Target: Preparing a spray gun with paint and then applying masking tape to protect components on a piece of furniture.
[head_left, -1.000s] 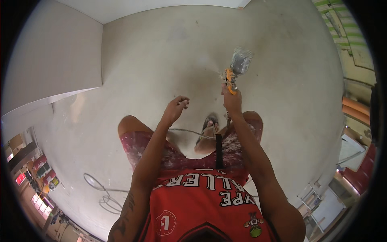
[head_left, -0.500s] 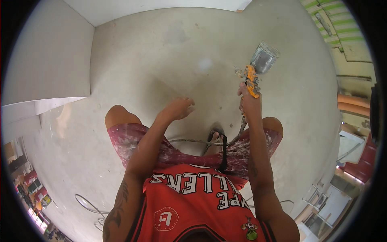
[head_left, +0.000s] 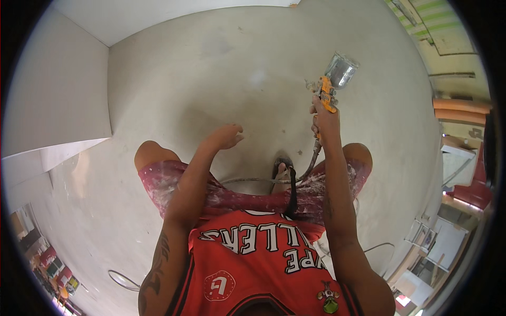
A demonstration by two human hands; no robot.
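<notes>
A paint spray gun [head_left: 327, 95] with an orange, paint-crusted body is in my right hand [head_left: 328, 125], its fingers wrapped around the grip. At its far end sits a silver metal cup [head_left: 341, 70], tilted to the right. From the bottom of the grip a dark air hose [head_left: 314, 160] curves down and runs left across the front of my paint-spattered shorts. My left hand [head_left: 226, 137] hangs in the air over the floor, holding nothing, with thumb and loosely bent fingers a little apart.
Pale panels [head_left: 74, 84] stand at the left and along the far edge. Grey floor [head_left: 211, 79] spreads between them and me. A hose loop [head_left: 122, 279] lies behind on the left. On the right are orange rolls or pipes [head_left: 461, 109] and a white frame rack [head_left: 424, 239].
The surroundings have shifted slightly left in view. My right hand still grips the spray gun. My left hand has moved a little left, and its thumb shows apart from the fingers.
</notes>
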